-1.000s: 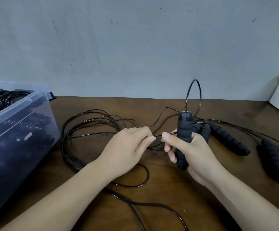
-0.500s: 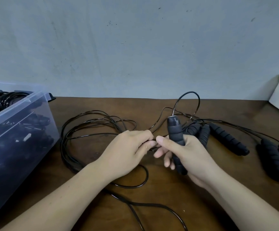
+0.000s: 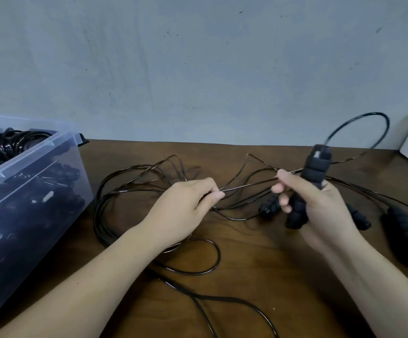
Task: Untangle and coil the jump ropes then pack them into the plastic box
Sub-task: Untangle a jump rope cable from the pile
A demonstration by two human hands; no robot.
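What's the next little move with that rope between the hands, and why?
Probably bring the left hand across to the right hand, folding the cord it pinches into a first loop beside the handle. The right hand grips that handle, a straight stretch of cord runs between the hands, and the rest lies in loose tangled loops on the table.

I get a single view, from the wide-angle camera on the person's head. It faces forward and down over the tabletop [image 3: 259, 276] toward the grey wall [image 3: 198, 69] at the far side. It sits close: the left hand [image 3: 183, 211] and right hand [image 3: 320, 206] fill the middle, both forearms [image 3: 88, 289] enter from the near edge, and the plastic box [image 3: 27, 203] is cropped at the left.
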